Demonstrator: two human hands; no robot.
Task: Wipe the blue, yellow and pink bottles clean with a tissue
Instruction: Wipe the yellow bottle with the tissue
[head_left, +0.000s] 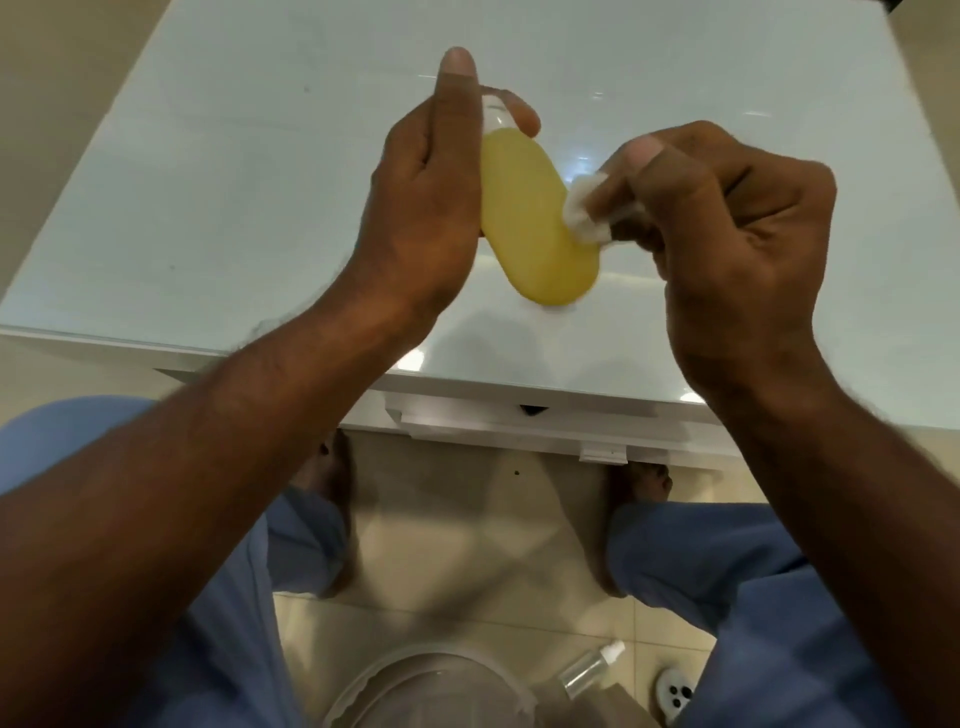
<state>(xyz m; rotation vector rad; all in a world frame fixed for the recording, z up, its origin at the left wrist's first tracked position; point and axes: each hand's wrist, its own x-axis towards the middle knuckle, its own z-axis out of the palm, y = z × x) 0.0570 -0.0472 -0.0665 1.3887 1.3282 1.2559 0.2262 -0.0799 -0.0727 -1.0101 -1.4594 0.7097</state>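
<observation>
The left hand (431, 182) has its grip closed around the neck end of the smooth yellow oval plastic bottle (535, 223), held tilted above the glossy white counter (208, 208). The right hand (727, 228) pinches a crumpled white tissue (584, 208) against the bottle's side.

Both hands raised, fingers curled: left (421, 208), right (727, 234).

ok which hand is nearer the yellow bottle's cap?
Left. The left hand grips the yellow bottle at its cap end; the right hand presses the tissue against the lower body.
</observation>
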